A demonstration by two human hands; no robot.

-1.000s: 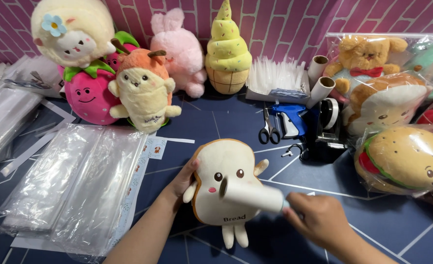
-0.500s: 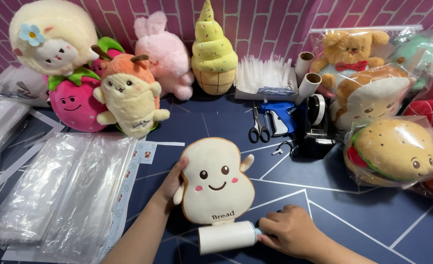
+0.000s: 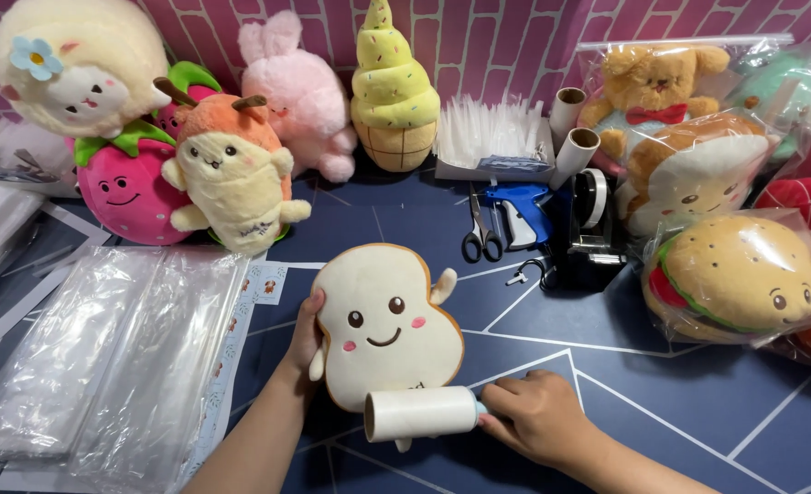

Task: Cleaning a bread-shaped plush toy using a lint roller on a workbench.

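Toast plush being rolled with a lint roller at lower centre of the frame.

The toast-shaped plush (image 3: pixel 385 327) lies face up on the dark blue surface (image 3: pixel 662 384), low in the middle. The lint roller (image 3: pixel 419 413) rests across its bottom edge, its handle in the clenched grip of the right hand (image 3: pixel 532 416). The left hand (image 3: pixel 305 334) grasps the plush's left edge. Clear plastic bags (image 3: pixel 103 357) lie at lower left; scissors (image 3: pixel 481 233) and a blue tagging gun (image 3: pixel 520 210) sit above centre; a bagged burger plush (image 3: pixel 744 274) is at right.
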